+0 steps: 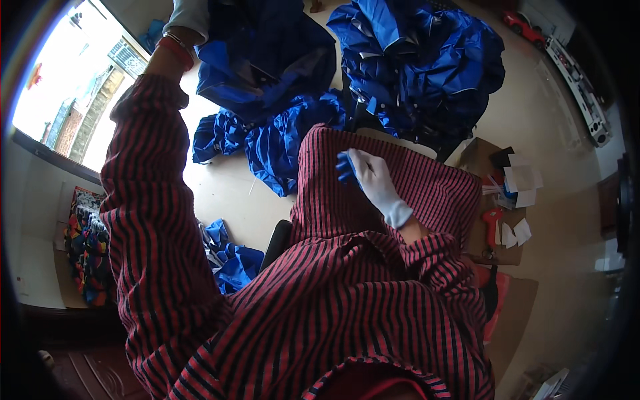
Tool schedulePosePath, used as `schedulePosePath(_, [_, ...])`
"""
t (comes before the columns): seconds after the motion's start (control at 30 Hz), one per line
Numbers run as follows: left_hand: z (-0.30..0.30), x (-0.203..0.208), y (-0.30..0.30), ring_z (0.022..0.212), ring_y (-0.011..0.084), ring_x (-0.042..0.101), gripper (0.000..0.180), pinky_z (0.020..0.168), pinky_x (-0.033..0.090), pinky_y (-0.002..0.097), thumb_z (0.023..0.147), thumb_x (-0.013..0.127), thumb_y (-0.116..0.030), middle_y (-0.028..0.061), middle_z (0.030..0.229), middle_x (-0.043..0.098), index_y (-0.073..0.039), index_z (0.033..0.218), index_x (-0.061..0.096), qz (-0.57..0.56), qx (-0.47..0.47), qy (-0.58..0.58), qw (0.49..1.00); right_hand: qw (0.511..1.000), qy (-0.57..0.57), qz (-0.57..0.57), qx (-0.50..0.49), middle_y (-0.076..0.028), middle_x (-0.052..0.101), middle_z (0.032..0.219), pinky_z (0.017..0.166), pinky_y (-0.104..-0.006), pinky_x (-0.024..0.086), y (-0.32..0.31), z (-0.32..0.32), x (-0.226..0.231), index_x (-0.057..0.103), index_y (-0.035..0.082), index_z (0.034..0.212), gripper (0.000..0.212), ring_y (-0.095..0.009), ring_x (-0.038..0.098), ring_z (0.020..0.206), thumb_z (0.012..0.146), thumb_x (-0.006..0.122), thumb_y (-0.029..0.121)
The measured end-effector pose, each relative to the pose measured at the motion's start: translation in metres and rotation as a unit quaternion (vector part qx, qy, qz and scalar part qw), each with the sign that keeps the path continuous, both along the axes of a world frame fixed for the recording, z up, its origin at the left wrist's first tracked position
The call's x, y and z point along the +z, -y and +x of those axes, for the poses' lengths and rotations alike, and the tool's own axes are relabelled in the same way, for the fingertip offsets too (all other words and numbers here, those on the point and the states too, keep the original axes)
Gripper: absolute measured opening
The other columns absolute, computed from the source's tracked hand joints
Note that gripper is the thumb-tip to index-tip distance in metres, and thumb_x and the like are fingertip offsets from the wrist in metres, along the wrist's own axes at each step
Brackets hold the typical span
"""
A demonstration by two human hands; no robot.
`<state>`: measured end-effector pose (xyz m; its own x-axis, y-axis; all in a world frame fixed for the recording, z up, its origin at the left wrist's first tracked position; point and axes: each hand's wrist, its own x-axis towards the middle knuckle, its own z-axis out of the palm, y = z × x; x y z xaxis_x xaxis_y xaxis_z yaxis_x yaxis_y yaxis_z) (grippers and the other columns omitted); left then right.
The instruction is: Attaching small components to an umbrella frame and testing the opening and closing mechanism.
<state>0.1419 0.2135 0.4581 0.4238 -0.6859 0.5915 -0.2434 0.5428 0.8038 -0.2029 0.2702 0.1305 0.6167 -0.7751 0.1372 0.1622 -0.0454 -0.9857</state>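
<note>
My left hand [191, 16], in a white work glove, stretches far forward to the upper left edge. Its fingers are cut off there, so its grip is hidden. Right beside it a large blue sheet of crinkled cloth [267, 63], perhaps a garment, spreads over the floor. My right hand [375, 181] wears a white glove with blue-coated fingers. It hovers over or rests on my striped lap, its fingers loosely bent and slightly apart, with nothing visible in them. Ahead of it a big heap of blue cloth [427, 67] with pale piping lies on a dark support.
More blue cloth [270, 143] lies bunched on the floor, with another piece [237, 265] by my left side. To the right a cardboard box [510, 233] carries a red glue-gun-shaped tool [492, 223] and paper scraps. Colourful bundles [87, 247] stand at the left wall.
</note>
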Motion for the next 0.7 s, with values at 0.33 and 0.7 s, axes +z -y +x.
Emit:
schedulePosePath(0.33, [-0.111,0.015,-0.062,0.087,0.0270,0.067,0.048,0.079,0.053,0.0323,0.074,0.071,-0.021,0.0128,0.097,0.068,-0.002,0.116,0.057,-0.103,0.208,0.689,0.687,0.697,0.345,0.474,0.413,-0.016,0.067,0.101,0.072,-0.0387,0.057,-0.014,0.060,0.053,0.058,0.001,0.120,0.050,-0.027,0.068,0.085,0.099,0.043,0.044])
schedulePosePath(0.7, [0.005,-0.033,-0.118,0.077,0.0199,0.068,0.031,0.067,0.054,0.0345,0.084,0.066,-0.008,0.0121,0.089,0.069,0.002,0.113,0.060,-0.076,0.278,0.459,0.840,0.716,0.518,0.289,0.367,-0.004,0.055,0.091,0.068,-0.0284,0.045,0.011,-0.009,0.036,0.054,0.005,0.108,0.021,-0.015,0.056,0.075,0.098,0.041,0.018])
